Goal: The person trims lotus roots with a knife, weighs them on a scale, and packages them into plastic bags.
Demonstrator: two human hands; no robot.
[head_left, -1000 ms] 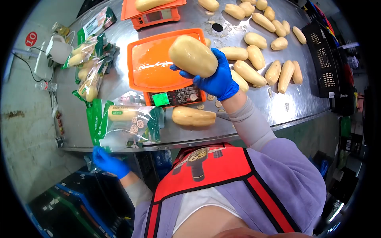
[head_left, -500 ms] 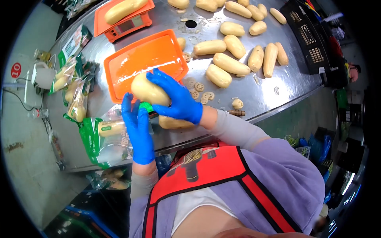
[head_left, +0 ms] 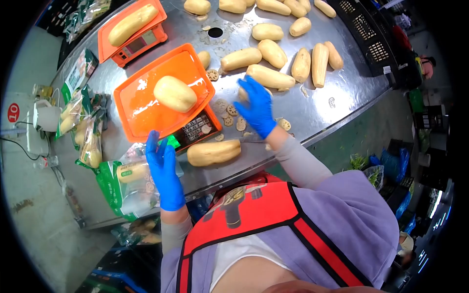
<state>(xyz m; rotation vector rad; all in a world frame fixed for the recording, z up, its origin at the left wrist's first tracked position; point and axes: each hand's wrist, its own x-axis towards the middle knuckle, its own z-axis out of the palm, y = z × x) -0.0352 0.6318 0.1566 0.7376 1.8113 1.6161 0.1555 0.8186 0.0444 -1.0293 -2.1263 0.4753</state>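
Peeled lotus roots are the things about my hands. My right hand [head_left: 258,110] is over a short lotus root [head_left: 242,94], its fingers across the top and its thumb on the near side; the hand covers most of it. My left hand [head_left: 166,173] is open and holds nothing, fingers apart, by the near corner of the orange tray [head_left: 132,117]. One thick lotus root [head_left: 175,94] lies in that tray, which rests on a scale with a black keypad [head_left: 198,128]. Another lotus root [head_left: 214,153] lies on the table in front of the scale.
A second orange scale [head_left: 141,51] bears a long lotus root [head_left: 133,24]. Several lotus roots [head_left: 270,76] and cut slices [head_left: 227,117] lie on the metal table [head_left: 342,105]. Green-printed bags [head_left: 110,183] are at left, and a black crate [head_left: 364,36] stands at the far right.
The thick lotus root, held over the tray before, now lies in it, let go. My right hand has moved right to the short lotus root; my left hand stays near the tray.
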